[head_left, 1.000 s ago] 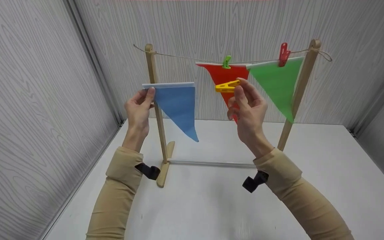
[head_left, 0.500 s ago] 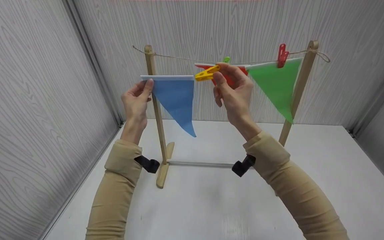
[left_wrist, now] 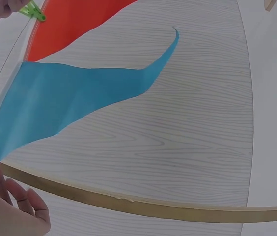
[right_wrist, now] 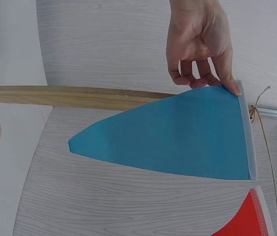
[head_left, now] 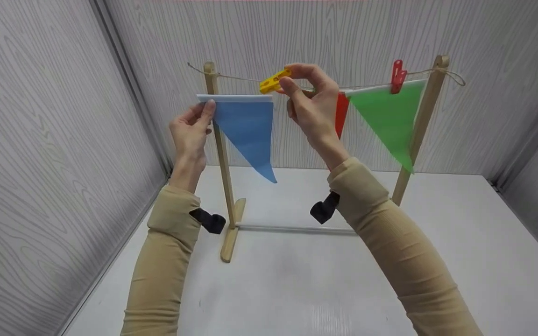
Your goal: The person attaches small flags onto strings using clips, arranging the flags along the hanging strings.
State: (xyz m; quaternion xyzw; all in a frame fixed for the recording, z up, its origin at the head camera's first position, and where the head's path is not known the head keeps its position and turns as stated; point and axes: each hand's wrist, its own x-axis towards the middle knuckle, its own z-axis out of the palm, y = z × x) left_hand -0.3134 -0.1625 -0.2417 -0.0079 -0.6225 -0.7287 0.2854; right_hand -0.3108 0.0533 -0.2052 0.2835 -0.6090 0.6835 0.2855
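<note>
My left hand pinches the upper left corner of a blue triangular pennant by its white top edge. The pennant hangs point down, its edge a little below the string. Between thumb and forefinger my right hand holds a yellow clothespin near the string, above the pennant's right corner. Behind that hand hangs a red pennant, mostly covered in the head view; its green clothespin shows in the left wrist view. Only a bit of the yellow clothespin enters the right wrist view.
At the right a green pennant hangs from the string under a red clothespin. Wooden posts stand at the left and right, with a rod low between them. Wood-grain panels surround the white table.
My right hand has moved left and up with the yellow clothespin, from before the red pennant to the string. My left hand has raised the blue pennant a little.
</note>
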